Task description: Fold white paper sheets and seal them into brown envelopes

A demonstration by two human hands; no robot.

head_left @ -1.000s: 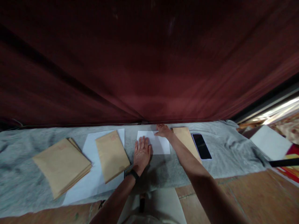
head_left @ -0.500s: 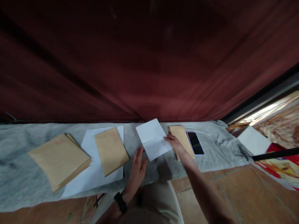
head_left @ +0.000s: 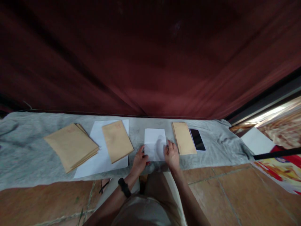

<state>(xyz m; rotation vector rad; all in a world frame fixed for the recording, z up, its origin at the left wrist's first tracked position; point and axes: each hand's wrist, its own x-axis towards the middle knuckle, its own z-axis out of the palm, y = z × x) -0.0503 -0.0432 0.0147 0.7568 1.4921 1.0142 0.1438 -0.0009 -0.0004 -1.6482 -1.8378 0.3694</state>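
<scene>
A white sheet of paper with a crease across its middle is upright to my view, between my two hands. My left hand grips its lower left edge, thumb on top of the paper. On the opposite edge my right hand is closed, fingers curled at the side. Just right of that hand lies a small pile of brown envelopes. Left of my left hand, another brown envelope pile rests on large white paper.
A stack of larger brown envelopes overlaps the large white paper at left. A phone lies right of the small envelopes. Grey cloth covers the narrow table, with a dark red curtain behind. A printed box is at far right.
The creased paper has turned square to me and come slightly nearer. My left hand has closed on its left edge; my right hand has shifted down along the right edge.
</scene>
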